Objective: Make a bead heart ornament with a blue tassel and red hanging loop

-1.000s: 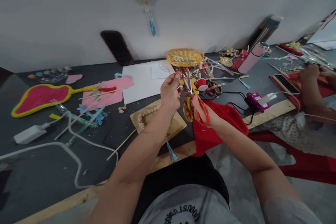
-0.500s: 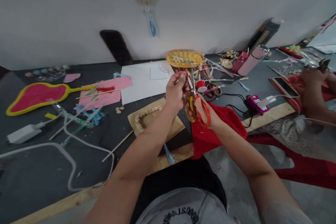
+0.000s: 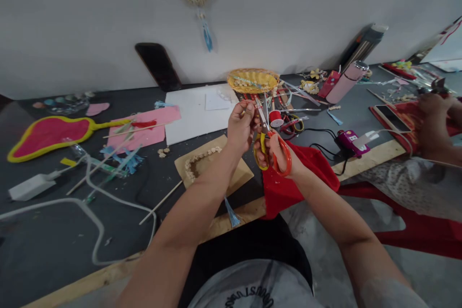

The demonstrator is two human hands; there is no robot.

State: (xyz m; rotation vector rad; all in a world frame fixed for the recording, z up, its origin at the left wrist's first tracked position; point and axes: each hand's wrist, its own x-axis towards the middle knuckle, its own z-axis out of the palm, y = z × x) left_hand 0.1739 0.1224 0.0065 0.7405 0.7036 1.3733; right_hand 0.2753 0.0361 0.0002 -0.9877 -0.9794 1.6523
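- Table (image 3: 119, 202): dark top, wooden front edge, crowded with craft bits.
- Red cloth (image 3: 303, 173): on the table's front edge, under the right forearm.
- White board (image 3: 184, 125): flat near the wall, just left of the basket.
- Brown sheet (image 3: 236, 175): partly under the left forearm, bearing a curved row of pale beads (image 3: 188, 169).
- Basket (image 3: 254, 90): shallow, yellow, woven, against the wall beyond the hands; in it lie small pale pieces and a light green strip.
- Pink flask (image 3: 344, 84): tilted, silver cap on, contents hidden; a dark flask (image 3: 364, 48) leans behind it.
- Right hand (image 3: 277, 147): fingers wrapped through the handles of the scissors, gripping them.
- Left hand (image 3: 241, 127): thumb and forefinger pinched together just beside the blades; whatever may be between them is too small to tell.
- Scissors (image 3: 265, 127): in the right hand above the table, blades slightly apart, tips toward the basket.
- Spool (image 3: 276, 119): wound with red, just right of the blades.
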